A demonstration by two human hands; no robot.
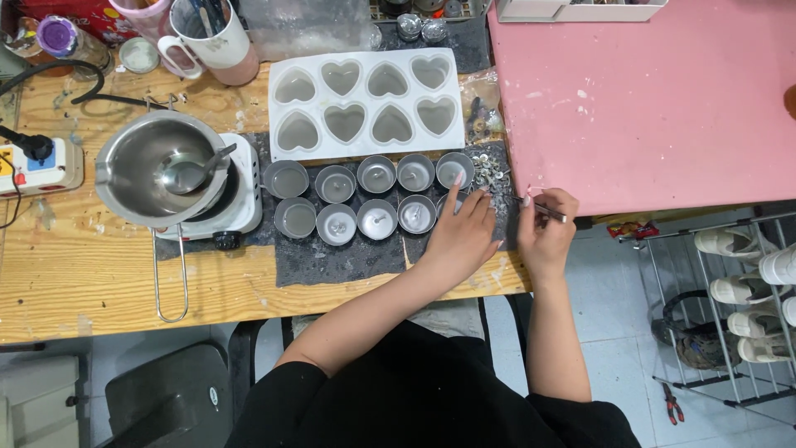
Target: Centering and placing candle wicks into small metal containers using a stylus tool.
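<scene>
Black short-sleeved top; bare forearms; pale-polished nails on fingers (458, 179).

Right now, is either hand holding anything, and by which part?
The right hand pinches thin metal tweezers near one end, the other end sticking out to the right. The left hand holds nothing; its fingers rest by the small round tins.

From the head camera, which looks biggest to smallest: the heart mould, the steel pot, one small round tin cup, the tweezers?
1. White heart mould
2. Steel pot
3. Round tin cup and tweezers in the right hand: too alike to rank.
</scene>
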